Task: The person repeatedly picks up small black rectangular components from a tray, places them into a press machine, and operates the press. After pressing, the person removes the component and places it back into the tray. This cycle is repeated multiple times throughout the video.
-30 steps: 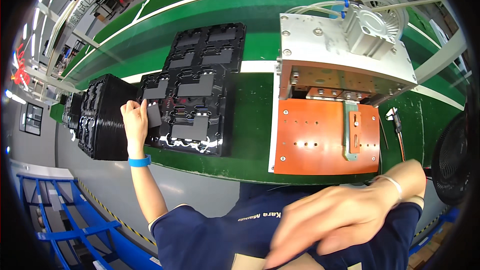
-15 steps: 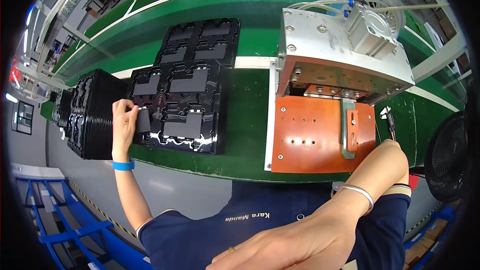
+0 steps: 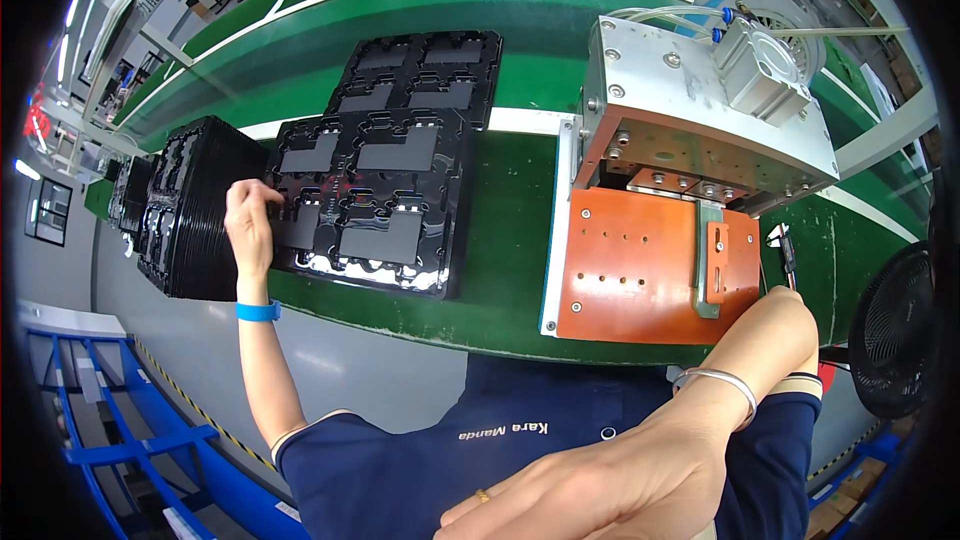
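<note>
My left hand (image 3: 250, 230), with a blue wristband, is at the near left of a black tray (image 3: 452, 240). Its bent fingers are beside the upper left corner of a flat dark grey battery cell (image 3: 297, 232), which lies in the tray's pocket; the thumb tip is hard to make out. Similar L-shaped battery cells with small silver tabs lie in the other pockets, one of them a cell (image 3: 385, 240) at the near right. Low in the foreground is my right hand (image 3: 590, 490), close to the camera, wearing a ring and bangle; its fingertips and palm side are hidden.
A second black tray (image 3: 494, 80) of cells lies behind. Stacked trays (image 3: 210, 220) stand at the left. On the right are a metal press machine (image 3: 700, 90) with an orange plate (image 3: 630, 290), a caliper (image 3: 785, 250) and a black fan (image 3: 900, 325), along the green bench (image 3: 505, 240).
The battery cell at my left hand was held tilted and now lies flat in the pocket. The fingers have shifted slightly left off it. The whole view has shifted a little.
</note>
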Demonstrator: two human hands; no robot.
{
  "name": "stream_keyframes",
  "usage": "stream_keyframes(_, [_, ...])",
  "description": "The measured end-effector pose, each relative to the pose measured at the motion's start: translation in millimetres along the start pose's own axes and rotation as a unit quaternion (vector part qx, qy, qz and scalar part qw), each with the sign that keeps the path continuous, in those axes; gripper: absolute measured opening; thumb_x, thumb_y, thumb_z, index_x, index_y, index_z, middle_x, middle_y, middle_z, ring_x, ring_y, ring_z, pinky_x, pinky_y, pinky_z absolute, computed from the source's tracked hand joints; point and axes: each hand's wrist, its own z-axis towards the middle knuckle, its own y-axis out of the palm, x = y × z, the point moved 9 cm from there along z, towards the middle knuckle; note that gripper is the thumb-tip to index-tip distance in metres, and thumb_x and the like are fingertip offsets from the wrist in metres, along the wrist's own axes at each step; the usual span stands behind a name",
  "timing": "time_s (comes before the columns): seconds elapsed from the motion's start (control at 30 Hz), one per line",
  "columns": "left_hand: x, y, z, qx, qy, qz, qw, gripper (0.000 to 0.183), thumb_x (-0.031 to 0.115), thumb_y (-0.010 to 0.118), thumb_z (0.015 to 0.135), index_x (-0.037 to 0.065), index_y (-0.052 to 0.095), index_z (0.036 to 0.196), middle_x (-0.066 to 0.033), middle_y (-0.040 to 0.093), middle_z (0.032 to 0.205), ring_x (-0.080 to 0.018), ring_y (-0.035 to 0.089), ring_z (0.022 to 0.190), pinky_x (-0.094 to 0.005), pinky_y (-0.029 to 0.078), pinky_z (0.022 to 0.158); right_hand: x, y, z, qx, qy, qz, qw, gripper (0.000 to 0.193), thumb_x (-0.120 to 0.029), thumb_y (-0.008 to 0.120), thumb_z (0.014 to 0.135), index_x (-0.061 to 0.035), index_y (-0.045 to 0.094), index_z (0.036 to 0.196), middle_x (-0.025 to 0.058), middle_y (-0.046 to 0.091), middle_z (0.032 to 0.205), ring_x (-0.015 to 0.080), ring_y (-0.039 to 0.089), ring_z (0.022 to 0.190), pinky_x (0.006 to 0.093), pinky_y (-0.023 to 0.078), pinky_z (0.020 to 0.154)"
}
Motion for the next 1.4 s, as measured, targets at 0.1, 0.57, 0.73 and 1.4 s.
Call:
stream_keyframes(0.1, [-49, -30, -13, 0.077, -0.137, 0.08, 0.984, 0.035, 0.024, 0.049, 0.103, -0.003, 0.072, 0.099, -0.0104, 0.064, 0.087, -0.0183, 0.061, 0.079, -0.0297, 0.047, 0.076, -16, -8, -1, -0.048, 0.031, -0.072, 0.996, 0.041, -0.03, 0.04, 0.105, 0.0031, 0.063, 0.11, 0.0122, 0.065, 0.105, 0.0203, 0.062, 0.096, 0.03, 0.047, 0.083])
stream_keyframes(0.57, [-105, -30, -36, -0.062, -0.388, -0.171, 0.903, 0.039, 0.032, 0.073, 0.088, 0.0, 0.065, 0.109, -0.003, 0.066, 0.093, -0.011, 0.06, 0.08, -0.0255, 0.048, 0.075, -18, -11, -23, -0.07, 0.003, -0.11, 0.991, 0.041, -0.029, 0.042, 0.104, 0.0041, 0.06, 0.119, 0.0164, 0.06, 0.113, 0.0273, 0.058, 0.105, 0.0362, 0.045, 0.089])
stream_keyframes(0.73, [-80, -15, -15, -0.136, -0.396, -0.368, 0.83, 0.033, 0.013, 0.068, 0.091, 0.003, 0.058, 0.121, -0.0049, 0.066, 0.106, -0.0121, 0.064, 0.094, -0.0262, 0.053, 0.083, -24, -38, -44, 0.038, 0.092, -0.28, 0.955, 0.029, -0.021, 0.046, 0.104, 0.0031, 0.063, 0.104, 0.0136, 0.058, 0.096, 0.0269, 0.061, 0.092, 0.0353, 0.047, 0.08])
stream_keyframes(1.4, [-143, 173, 146, -0.143, -0.347, -0.436, 0.818, 0.048, 0.013, 0.066, 0.092, 0.004, 0.051, 0.137, -0.0096, 0.065, 0.12, -0.0181, 0.067, 0.1, -0.0339, 0.058, 0.08, -52, -111, -79, 0.186, 0.093, -0.616, 0.76, 0.019, -0.022, 0.067, 0.091, -0.0031, 0.069, 0.088, 0.0061, 0.066, 0.076, 0.0194, 0.064, 0.065, 0.0307, 0.049, 0.056])
